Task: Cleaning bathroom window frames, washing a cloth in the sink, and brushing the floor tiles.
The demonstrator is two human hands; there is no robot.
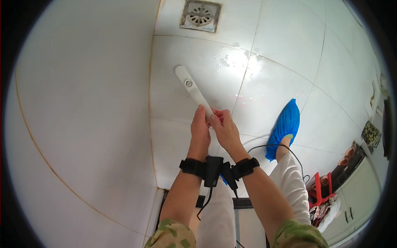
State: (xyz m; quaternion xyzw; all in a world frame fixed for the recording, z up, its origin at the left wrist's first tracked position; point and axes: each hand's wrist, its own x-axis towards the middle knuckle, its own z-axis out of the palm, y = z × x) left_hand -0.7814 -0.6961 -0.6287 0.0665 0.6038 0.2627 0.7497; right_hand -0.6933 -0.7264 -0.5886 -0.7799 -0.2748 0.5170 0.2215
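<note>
Both hands grip the lower end of a long white bar (pixel 196 94) with a rounded tip and a round metallic fitting near that tip. The bar slants up and to the left over the tiled floor. My left hand (pixel 200 130) has its thumb laid along the bar's side. On the other side, my right hand (pixel 225 128) pinches the same end between thumb and curled fingers. The gripped end is partly hidden by the fingers. A black strap (pixel 194 167) with a cabled device sits on the left wrist, and a similar black strap (pixel 246 168) is on the right.
A white tiled wall (pixel 90 93) rises at left. A square metal floor drain (pixel 201 16) lies ahead, with water drops on the floor tiles (pixel 279 40). My foot in a blue shoe cover (pixel 284 124) stands at right beside a black cable (pixel 269 145). A red plastic stool (pixel 318 192) is lower right.
</note>
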